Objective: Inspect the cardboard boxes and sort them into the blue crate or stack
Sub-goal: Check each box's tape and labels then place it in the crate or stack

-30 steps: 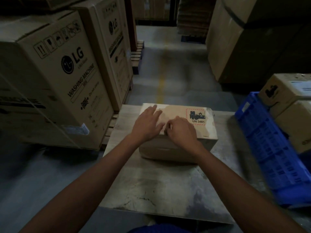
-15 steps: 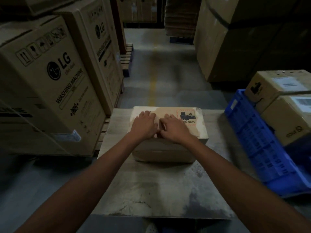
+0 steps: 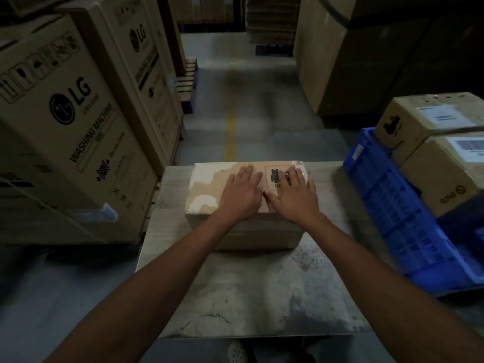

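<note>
A brown cardboard box (image 3: 209,189) with torn white patches and a red-dashed label lies on a grey table (image 3: 251,292). My left hand (image 3: 242,196) rests flat on the middle of its top, fingers straight. My right hand (image 3: 294,197) lies flat beside it on the label, fingers spread. A blue crate (image 3: 392,213) stands at the table's right side. It holds two cardboard boxes, one (image 3: 429,116) stacked on the other (image 3: 445,171).
Tall washing machine cartons (image 3: 68,132) stand on wooden pallets at the left. More large cartons (image 3: 353,56) rise at the back right. A concrete aisle with a yellow line (image 3: 230,132) runs straight ahead. My shoe (image 3: 237,352) shows below the table's near edge.
My hands have flattened and spread apart on the box top, the right one sliding over the label. The view has shifted, bringing more of the crate and its boxes into sight.
</note>
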Action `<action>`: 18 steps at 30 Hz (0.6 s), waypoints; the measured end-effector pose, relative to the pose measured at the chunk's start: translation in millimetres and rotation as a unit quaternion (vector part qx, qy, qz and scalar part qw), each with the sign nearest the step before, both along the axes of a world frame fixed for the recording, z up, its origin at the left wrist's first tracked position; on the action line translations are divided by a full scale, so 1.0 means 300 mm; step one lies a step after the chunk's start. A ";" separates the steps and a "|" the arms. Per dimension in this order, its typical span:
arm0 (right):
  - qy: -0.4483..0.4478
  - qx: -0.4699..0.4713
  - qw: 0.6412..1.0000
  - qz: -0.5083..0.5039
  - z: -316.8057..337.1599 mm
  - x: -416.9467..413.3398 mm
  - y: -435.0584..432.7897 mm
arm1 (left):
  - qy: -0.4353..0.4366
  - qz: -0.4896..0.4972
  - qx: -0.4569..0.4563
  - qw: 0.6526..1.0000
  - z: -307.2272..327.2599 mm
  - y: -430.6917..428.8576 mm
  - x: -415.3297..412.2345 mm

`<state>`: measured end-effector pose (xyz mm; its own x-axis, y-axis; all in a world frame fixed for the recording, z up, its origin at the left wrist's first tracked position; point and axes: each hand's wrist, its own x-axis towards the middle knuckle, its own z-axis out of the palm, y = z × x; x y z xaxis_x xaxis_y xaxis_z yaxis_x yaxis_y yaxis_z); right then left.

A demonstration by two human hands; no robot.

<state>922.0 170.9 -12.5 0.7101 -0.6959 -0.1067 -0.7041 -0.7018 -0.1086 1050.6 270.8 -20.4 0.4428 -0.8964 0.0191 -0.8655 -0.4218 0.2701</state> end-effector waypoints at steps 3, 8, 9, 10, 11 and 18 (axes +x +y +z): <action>0.017 0.034 0.999 0.001 0.020 0.018 -0.012 | 0.006 -0.008 0.010 1.000 0.006 -0.001 0.012; -0.029 0.005 1.000 0.011 0.081 -0.011 0.071 | 0.022 -0.060 -0.078 0.995 0.044 0.062 -0.014; -0.061 0.002 0.998 0.002 0.080 -0.028 0.109 | 0.006 -0.064 -0.101 0.993 0.048 0.078 -0.034; -0.091 0.000 0.996 -0.008 0.066 -0.044 0.147 | -0.010 -0.063 -0.115 0.991 0.044 0.095 -0.056; -0.106 -0.003 0.994 -0.012 0.043 -0.061 0.184 | -0.017 -0.063 -0.113 0.992 0.032 0.112 -0.080; -0.094 -0.011 0.996 0.004 -0.024 -0.065 0.207 | 0.013 -0.048 -0.085 0.995 0.001 0.125 -0.114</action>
<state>902.7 233.1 -19.8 0.7212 -0.6914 0.0440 -0.6676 -0.7105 -0.2223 1016.5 308.2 -20.2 0.3581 -0.9193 0.1631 -0.8912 -0.2845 0.3532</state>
